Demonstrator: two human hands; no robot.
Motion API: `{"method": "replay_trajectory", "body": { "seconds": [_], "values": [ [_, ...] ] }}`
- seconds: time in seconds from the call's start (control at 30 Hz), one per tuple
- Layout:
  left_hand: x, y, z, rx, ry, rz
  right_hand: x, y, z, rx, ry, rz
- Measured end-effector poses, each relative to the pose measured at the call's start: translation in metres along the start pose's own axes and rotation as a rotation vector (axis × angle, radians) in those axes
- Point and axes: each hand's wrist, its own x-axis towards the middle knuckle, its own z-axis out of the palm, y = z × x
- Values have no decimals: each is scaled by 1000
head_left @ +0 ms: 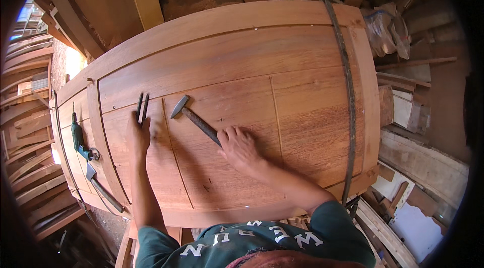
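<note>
A large wooden panelled door (217,61) lies flat beneath both my hands. My right hand (241,150) is closed round the dark wooden handle of a hammer (200,124). Its grey metal head points away and to the left, low over the panel. Left of the hammer, my left hand (140,134) grips a dark tool with two prongs (142,108), which stick out past the fingers. Its kind is not clear, and the rest of it is hidden in the hand. A groove runs across the panel between the two hands.
On the door's left end lie a green drill (77,136) and a small hatchet (104,187). A dark metal bar clamp (348,96) crosses the right end. Stacked boards (30,132) stand at left, planks lean behind, and offcuts (423,157) pile up at right.
</note>
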Motion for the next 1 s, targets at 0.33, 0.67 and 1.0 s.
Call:
{"method": "replay_trajectory", "body": {
  "seconds": [0.33, 0.67, 1.0],
  "values": [
    [-103, 16, 43, 137, 228, 333, 3, 62, -71, 601, 225, 224],
    [-126, 67, 82, 149, -51, 220, 59, 136, -133, 544, 511, 477],
    [-126, 70, 81, 138, -45, 214, 80, 132, -132, 26, 486, 360]
  ]
}}
